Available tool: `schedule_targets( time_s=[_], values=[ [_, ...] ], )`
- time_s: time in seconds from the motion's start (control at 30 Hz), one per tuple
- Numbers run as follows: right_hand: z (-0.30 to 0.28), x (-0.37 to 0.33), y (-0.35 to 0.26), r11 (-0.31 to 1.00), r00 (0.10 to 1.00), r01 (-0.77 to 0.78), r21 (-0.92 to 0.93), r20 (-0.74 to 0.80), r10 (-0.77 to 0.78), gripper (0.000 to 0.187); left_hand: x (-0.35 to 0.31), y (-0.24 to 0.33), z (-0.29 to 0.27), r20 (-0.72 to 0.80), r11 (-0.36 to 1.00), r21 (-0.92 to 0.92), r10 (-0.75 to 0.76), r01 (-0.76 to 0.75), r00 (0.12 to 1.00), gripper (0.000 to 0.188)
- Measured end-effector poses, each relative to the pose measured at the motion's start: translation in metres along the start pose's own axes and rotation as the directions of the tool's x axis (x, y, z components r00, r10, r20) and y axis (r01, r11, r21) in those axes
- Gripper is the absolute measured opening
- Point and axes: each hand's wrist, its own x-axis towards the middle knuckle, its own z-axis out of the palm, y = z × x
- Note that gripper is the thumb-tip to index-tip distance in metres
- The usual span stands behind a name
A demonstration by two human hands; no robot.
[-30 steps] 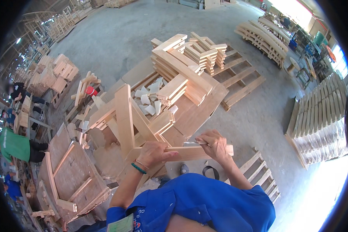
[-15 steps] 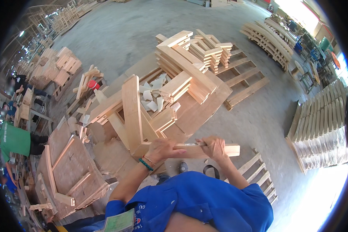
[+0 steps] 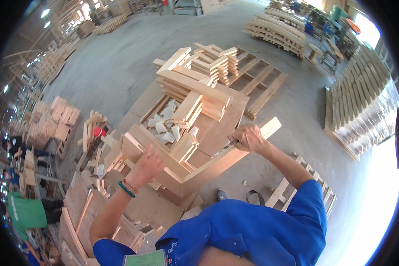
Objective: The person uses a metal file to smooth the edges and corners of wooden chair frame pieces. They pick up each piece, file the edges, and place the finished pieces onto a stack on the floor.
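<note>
An L-shaped wooden frame (image 3: 216,166) lies in front of me, its corner pointing toward me and one long bar running up to the right. My right hand (image 3: 249,138) is closed at the top of that bar around a small metal tool with a thin blade (image 3: 229,144); its handle is hidden in the fingers. On the shorter left leg of the frame, my left hand (image 3: 147,167) rests with its fingers spread. A beaded bracelet (image 3: 127,189) circles the left wrist.
Beyond the frame are stacked wooden corner pieces (image 3: 195,84) and white scraps (image 3: 164,126) on a board. A pallet (image 3: 266,86) stands behind them, with a slatted pallet (image 3: 281,195) at right. Wrapped slats (image 3: 363,102) stand far right. A person in green (image 3: 26,213) is at left.
The frame has turned so its long bar slopes up to the right. My left hand has left the corner area for the other leg, and my right hand has moved up with the bar.
</note>
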Motion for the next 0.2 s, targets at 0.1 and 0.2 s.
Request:
schedule_targets(
  time_s=[0.1, 0.2],
  values=[
    [-0.022, 0.002, 0.009, 0.999, 0.978, 0.026, -0.028, -0.208, -0.031, 0.028, 0.011, 0.011, 0.013, -0.042, 0.998, -0.051, 0.029, -0.031, 0.999, 0.058],
    [-0.067, -0.004, 0.016, 0.995, 0.878, 0.000, -0.100, -0.475, -0.048, 0.029, 0.026, 0.032, 0.010, -0.250, 0.998, 0.033, 0.051, -0.044, 0.967, 0.050]
  ],
)
